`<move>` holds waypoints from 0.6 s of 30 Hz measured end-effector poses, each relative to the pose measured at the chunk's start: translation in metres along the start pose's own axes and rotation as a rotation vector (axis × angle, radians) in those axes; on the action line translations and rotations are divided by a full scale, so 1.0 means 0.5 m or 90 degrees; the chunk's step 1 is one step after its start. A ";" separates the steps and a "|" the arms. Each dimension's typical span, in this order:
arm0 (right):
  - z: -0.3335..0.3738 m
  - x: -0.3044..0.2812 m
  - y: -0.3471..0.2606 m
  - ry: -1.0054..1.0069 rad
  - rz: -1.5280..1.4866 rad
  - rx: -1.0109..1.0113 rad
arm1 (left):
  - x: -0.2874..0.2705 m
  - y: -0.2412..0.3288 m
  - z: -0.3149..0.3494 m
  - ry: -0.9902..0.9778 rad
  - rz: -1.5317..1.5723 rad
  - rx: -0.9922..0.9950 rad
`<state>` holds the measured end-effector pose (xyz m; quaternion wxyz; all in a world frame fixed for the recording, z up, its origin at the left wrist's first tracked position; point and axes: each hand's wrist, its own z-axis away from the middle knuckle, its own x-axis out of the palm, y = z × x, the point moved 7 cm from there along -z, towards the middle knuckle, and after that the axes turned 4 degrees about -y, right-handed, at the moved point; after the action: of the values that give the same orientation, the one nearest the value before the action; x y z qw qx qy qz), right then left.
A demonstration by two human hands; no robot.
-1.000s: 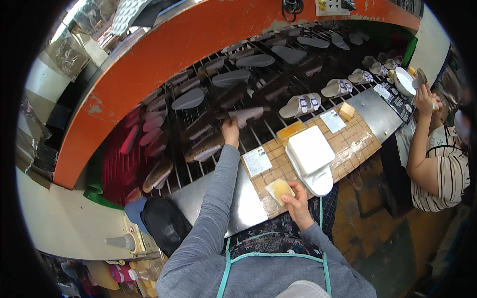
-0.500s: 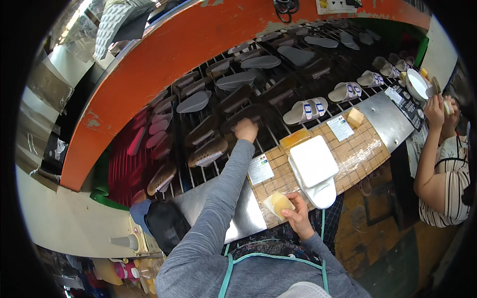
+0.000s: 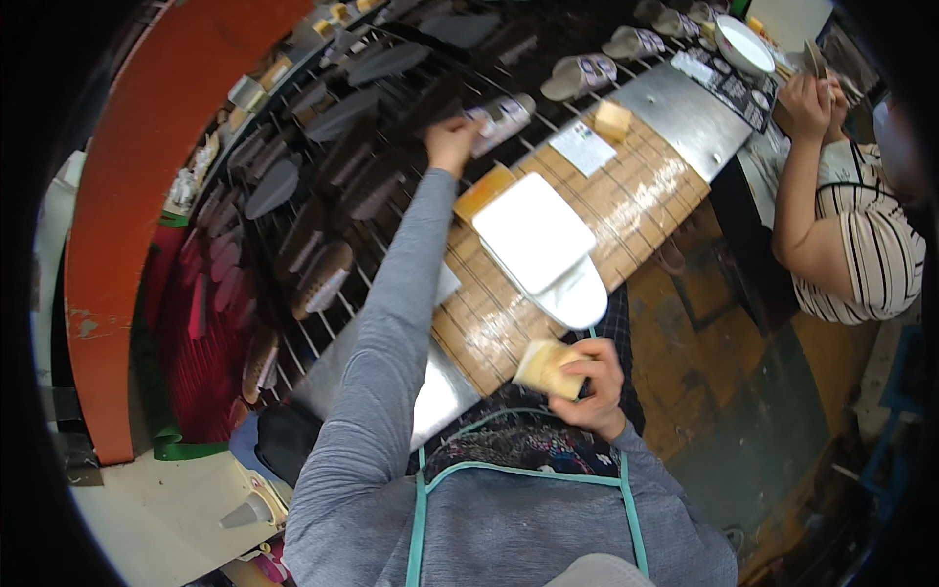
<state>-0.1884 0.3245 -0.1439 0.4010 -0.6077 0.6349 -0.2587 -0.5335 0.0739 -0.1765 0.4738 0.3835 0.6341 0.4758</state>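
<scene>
My left hand (image 3: 452, 143) reaches out over the rack, its fingers closed on the near-left end of a beige slide sandal (image 3: 507, 117) with a pale, labelled strap. The sandal is slightly blurred. Low in front of my apron, my right hand (image 3: 595, 383) grips a pale yellow, sponge-like block (image 3: 548, 368) with a whitish layer on one side; motion smears it. Between the hands, on a brown wrapped board (image 3: 641, 201), a white lidded plastic container (image 3: 534, 231) sits over another white piece. An orange-yellow block (image 3: 481, 192) touches its far left side.
Slippers and soles (image 3: 272, 189) cover the dark barred rack, reddish under the light at left. More slide sandals (image 3: 579, 76) line its near edge. A paper card (image 3: 583, 148) and a yellow block (image 3: 613, 119) lie on the board. A co-worker (image 3: 822, 205) stands at right beside a white bowl (image 3: 743, 45).
My left hand has moved from among the dark slippers to the sandal at the row's near end. The right hand has drawn the yellow block off the board toward me. The view has turned.
</scene>
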 end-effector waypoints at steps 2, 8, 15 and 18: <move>0.021 -0.051 -0.009 0.120 0.166 -0.029 | -0.063 0.050 0.070 0.025 0.082 -0.001; 0.015 -0.093 0.014 0.210 0.327 -0.006 | -0.254 0.190 0.480 0.247 -0.108 0.181; 0.004 -0.074 0.016 0.147 0.332 0.028 | -0.248 0.123 0.726 0.117 -0.218 0.067; 0.004 -0.073 0.010 0.162 0.336 0.028 | -0.214 0.115 0.733 -0.070 -0.368 0.199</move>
<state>-0.1919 0.3611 -0.1421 0.3845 -0.3753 0.8106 -0.2329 -0.1498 0.0765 -0.1316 0.5583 0.2810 0.7553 0.1972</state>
